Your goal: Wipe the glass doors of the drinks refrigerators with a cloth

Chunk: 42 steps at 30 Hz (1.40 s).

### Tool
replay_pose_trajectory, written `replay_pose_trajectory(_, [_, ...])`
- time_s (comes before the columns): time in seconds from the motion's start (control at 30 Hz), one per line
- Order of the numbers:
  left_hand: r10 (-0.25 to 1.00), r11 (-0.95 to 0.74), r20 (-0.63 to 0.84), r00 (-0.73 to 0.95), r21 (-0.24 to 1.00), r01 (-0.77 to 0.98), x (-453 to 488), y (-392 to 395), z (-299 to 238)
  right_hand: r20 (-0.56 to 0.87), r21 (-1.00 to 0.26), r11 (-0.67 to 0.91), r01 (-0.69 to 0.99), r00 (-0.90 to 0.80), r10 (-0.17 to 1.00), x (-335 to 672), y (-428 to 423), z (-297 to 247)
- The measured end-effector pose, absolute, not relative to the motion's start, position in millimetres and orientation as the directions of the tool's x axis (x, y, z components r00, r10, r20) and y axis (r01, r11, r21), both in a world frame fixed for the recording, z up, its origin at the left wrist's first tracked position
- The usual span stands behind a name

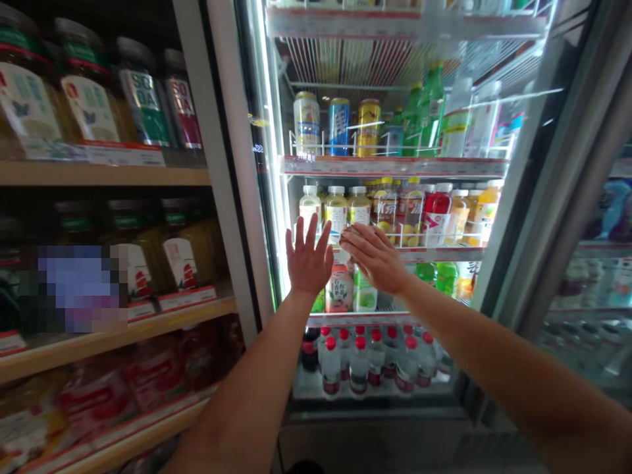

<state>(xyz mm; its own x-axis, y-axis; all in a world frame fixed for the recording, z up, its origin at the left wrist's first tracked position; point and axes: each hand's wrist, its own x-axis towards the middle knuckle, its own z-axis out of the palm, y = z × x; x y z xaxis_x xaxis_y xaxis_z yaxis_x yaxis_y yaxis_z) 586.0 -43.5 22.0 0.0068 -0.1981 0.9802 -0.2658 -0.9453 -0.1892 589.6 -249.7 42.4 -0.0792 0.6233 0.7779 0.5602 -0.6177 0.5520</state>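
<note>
My left hand (309,257) is raised with its fingers spread and nothing in it. Close beside it, my right hand (378,258) reaches in from the right with fingers stretched out, pointing left; I see nothing held in it. Both hands are in front of a lit drinks cooler, nearest to pale-labelled bottles (336,204) and a red-labelled bottle (339,289) below. Light streaks suggest glass in front of the bottles; I cannot tell whether either hand touches it. My hands cover part of the middle shelf edge (434,255).
Cans (339,125) and green bottles (433,102) stand on a higher shelf. Red-capped water bottles (359,365) fill the bottom. At left, a wooden shelf (106,174) carries large bottles (89,85). A metal door frame (567,191) runs up the right side.
</note>
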Motion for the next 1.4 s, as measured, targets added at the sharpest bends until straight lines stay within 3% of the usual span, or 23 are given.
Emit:
replay_pose_trajectory(0.27, [-0.206, -0.95, 0.979, -0.003, -0.201, -0.24, 585.1, -43.4, 21.9, 0.931, 0.337, -0.762, 0.553, -0.072, 0.359, 595.8, -267.5, 68.4])
replay_pose_trajectory(0.4, [-0.185, -0.942, 0.982, 0.024, -0.171, -0.288, 585.2, -43.5, 21.9, 0.952, 0.276, -0.767, 0.579, -0.056, 0.3, 596.5, -269.0, 61.5])
replay_pose_trajectory(0.47, [-0.171, -0.937, 0.984, 0.041, -0.149, -0.317, 585.2, -43.5, 21.8, 0.943, 0.295, -0.76, 0.58, -0.05, 0.328, 594.9, -266.2, 51.1])
replay_pose_trajectory(0.57, [-0.165, -0.937, 0.985, 0.059, -0.138, -0.321, 585.3, -43.4, 21.8, 0.883, 0.411, -0.715, 0.565, -0.051, 0.467, 592.5, -261.2, 31.3])
replay_pose_trajectory(0.73, [-0.173, -0.938, 0.984, 0.049, -0.15, -0.314, 585.6, -42.8, 22.0, 0.702, 0.633, -0.514, 0.579, -0.148, 0.697, 593.5, -254.2, 1.4])
replay_pose_trajectory(0.87, [-0.186, -0.937, 0.982, 0.027, -0.17, -0.304, 585.6, -42.8, 21.9, 0.604, 0.693, -0.409, 0.594, -0.168, 0.779, 595.4, -255.4, 5.0])
replay_pose_trajectory(0.97, [-0.191, -0.937, 0.982, 0.011, -0.179, -0.3, 585.6, -42.8, 21.7, 0.705, 0.607, -0.526, 0.596, -0.098, 0.702, 596.1, -263.5, 30.7])
replay_pose_trajectory(1.1, [-0.176, -0.935, 0.983, 0.047, -0.152, -0.322, 585.4, -42.7, 21.2, 0.913, 0.359, -0.743, 0.566, -0.049, 0.404, 599.4, -276.5, 73.1])
replay_pose_trajectory(1.2, [-0.172, -0.935, 0.984, 0.054, -0.146, -0.323, 584.8, -42.8, 21.2, 0.965, 0.255, -0.785, 0.564, -0.099, 0.242, 602.2, -277.4, 86.2])
replay_pose_trajectory(1.3, [-0.173, -0.934, 0.984, 0.045, -0.15, -0.324, 584.5, -42.9, 21.3, 0.968, 0.242, -0.785, 0.57, -0.093, 0.232, 600.8, -268.5, 73.7])
replay_pose_trajectory(1.4, [-0.169, -0.933, 0.983, 0.064, -0.139, -0.332, 584.6, -42.3, 21.3, 0.917, 0.346, -0.737, 0.58, -0.044, 0.396, 596.2, -259.0, 44.7])
